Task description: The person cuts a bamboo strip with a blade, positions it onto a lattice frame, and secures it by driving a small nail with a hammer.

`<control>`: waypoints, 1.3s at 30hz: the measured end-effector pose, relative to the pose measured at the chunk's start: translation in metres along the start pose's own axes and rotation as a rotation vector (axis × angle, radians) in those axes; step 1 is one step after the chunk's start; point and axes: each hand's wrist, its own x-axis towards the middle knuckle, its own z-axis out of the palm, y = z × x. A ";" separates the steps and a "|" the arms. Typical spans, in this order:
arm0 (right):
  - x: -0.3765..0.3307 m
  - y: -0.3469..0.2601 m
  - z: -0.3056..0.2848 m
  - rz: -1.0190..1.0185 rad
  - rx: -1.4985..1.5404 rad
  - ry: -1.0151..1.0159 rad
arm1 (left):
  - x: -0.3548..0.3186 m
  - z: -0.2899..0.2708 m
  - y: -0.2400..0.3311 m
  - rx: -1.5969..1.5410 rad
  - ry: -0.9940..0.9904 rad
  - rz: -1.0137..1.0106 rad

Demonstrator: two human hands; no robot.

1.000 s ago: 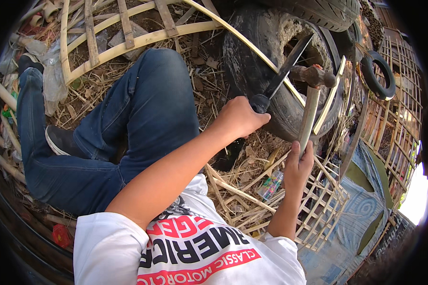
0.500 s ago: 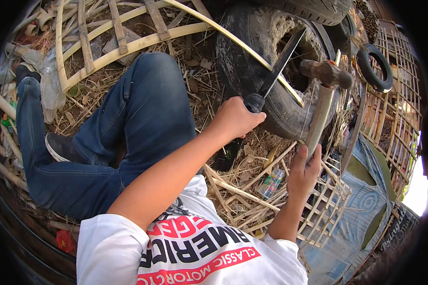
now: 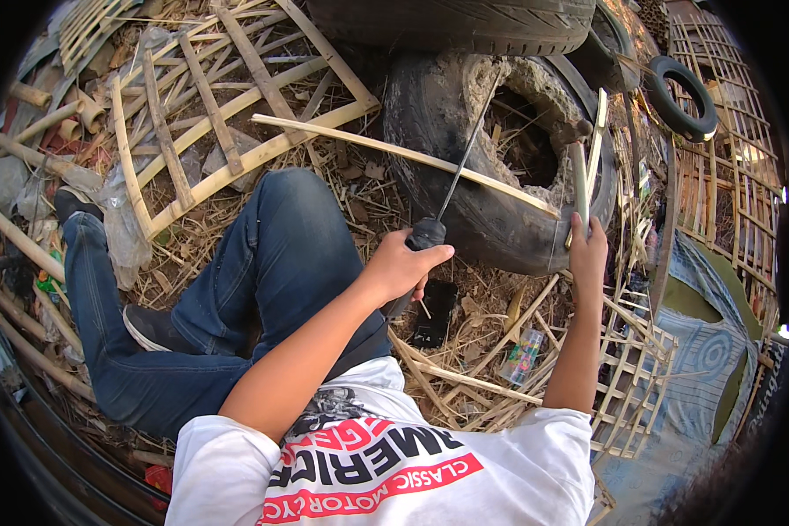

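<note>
Knife (image 3: 465,149), gripped by the left hand (image 3: 403,267), rests its blade on a bamboo strip (image 3: 394,151); right hand (image 3: 587,250) clenches a hammer (image 3: 579,171) beside it, seemingly for striking.

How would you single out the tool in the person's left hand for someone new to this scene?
Find the worn black tyre lying on the straw. Across its front slants a long thin blade with a dark handle, gripped by the left hand. Unlike the pale bamboo strips around it, it is dark metal.
</note>
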 end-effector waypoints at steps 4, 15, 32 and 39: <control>0.056 -0.003 0.027 -0.017 -0.215 -0.139 | -0.003 -0.019 -0.007 -0.045 -0.062 0.003; 0.110 -0.043 0.025 -0.201 -0.665 -0.502 | -0.025 -0.033 0.016 -0.009 -0.039 0.167; -0.059 -0.199 0.008 -0.862 -0.103 -0.026 | -0.100 -0.083 0.032 -0.008 -0.078 0.209; -0.104 -0.222 0.004 -0.808 -0.176 0.069 | -0.114 -0.105 0.005 -0.177 -0.112 0.102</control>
